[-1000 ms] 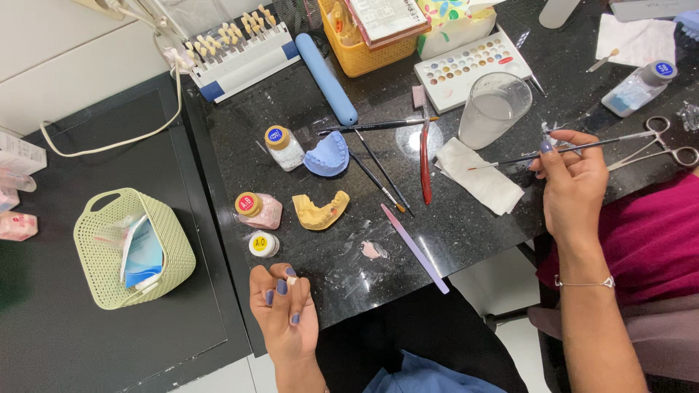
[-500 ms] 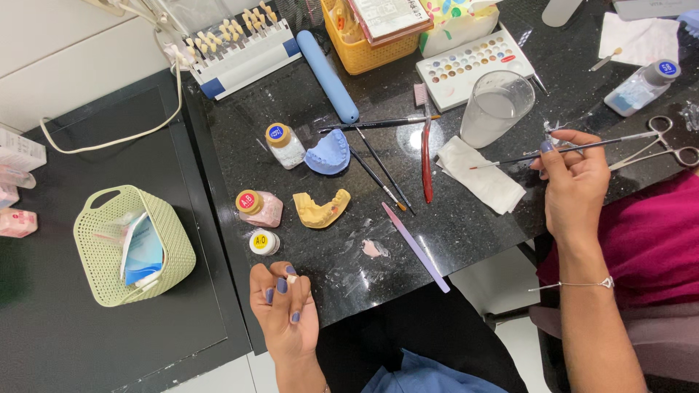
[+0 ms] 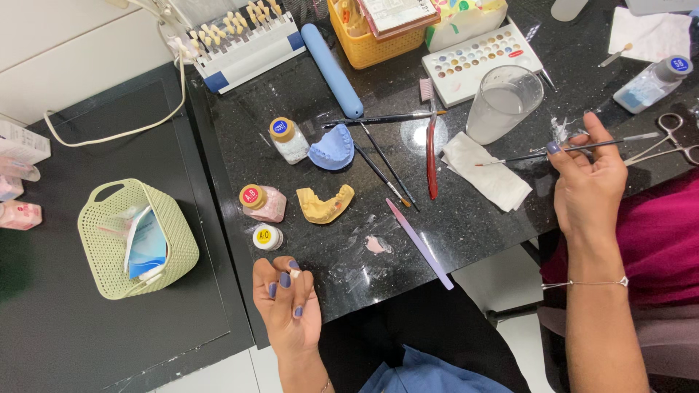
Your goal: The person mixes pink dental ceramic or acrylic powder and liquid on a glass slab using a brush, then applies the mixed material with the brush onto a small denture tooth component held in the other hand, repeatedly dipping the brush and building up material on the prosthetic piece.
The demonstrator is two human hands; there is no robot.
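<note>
At the near edge of the black desk (image 3: 466, 240), the left hand (image 3: 287, 302) rests with its fingers (image 3: 284, 279) curled shut around a small white piece (image 3: 295, 274). Just beyond it stand a small yellow-lidded jar (image 3: 266, 236) and a yellow dental cast (image 3: 325, 204). Farther right, the right hand (image 3: 586, 182) is raised, wrist bent, its fingers pinching a thin brush (image 3: 561, 151) whose tip lies over a white tissue (image 3: 486, 171).

A black speckled counter (image 3: 466, 240) is showing under a yellow jaw cast (image 3: 325, 204) and a blue cast (image 3: 332, 148). A pale green basket (image 3: 109, 247) is sitting on matte black. The tube (image 3: 332, 60) is looking light blue, the spatula (image 3: 419, 243) lilac, the box (image 3: 378, 36) yellow, the sleeve (image 3: 659, 240) magenta, the nails (image 3: 285, 279) showing purple.
</note>
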